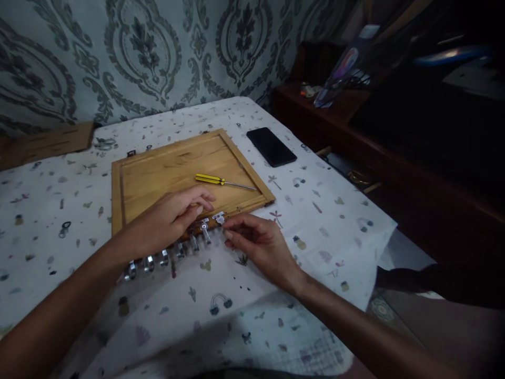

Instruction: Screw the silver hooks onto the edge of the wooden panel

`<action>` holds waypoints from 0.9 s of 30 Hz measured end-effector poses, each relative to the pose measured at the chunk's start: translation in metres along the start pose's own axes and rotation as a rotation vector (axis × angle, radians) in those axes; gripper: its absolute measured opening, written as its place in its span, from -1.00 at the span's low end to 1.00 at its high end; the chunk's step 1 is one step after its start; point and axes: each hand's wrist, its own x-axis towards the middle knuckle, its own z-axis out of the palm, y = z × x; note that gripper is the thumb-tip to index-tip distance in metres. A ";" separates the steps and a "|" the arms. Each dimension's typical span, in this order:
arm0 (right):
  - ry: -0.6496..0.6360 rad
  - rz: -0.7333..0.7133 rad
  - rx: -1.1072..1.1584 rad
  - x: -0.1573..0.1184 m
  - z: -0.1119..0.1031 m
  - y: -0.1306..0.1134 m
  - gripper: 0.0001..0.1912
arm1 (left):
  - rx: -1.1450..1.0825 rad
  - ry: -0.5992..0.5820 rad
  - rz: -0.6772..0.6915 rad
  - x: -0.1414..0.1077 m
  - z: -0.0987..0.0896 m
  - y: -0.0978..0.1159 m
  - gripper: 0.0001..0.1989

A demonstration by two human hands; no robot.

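A framed wooden panel lies flat on the table, with a yellow-handled screwdriver resting across it. My left hand is over the panel's near edge, fingers loosely bent and apart, with nothing visible in them. Just right of it, the thumb and fingertips of my right hand pinch at a small shiny metal bracket by that edge. Another metal bracket sits beside it, and several similar metal pieces run in a row to the left, partly behind my left forearm.
A black phone lies right of the panel on the patterned tablecloth. A brown cardboard piece is at the far left. Patterned curtain hangs behind the table. Dark red wooden furniture stands along the right.
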 end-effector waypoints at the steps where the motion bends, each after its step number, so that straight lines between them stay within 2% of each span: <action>1: -0.002 -0.001 0.000 0.000 0.000 0.000 -0.87 | 0.001 -0.001 0.008 0.001 0.001 -0.001 -0.66; 12: -0.061 0.019 -0.030 0.002 0.000 -0.005 -0.92 | -0.014 0.003 0.049 0.000 0.009 -0.017 -0.71; 27: -0.116 0.053 -0.046 0.001 0.000 -0.006 -0.93 | 0.008 -0.024 0.051 -0.001 0.007 -0.014 -0.71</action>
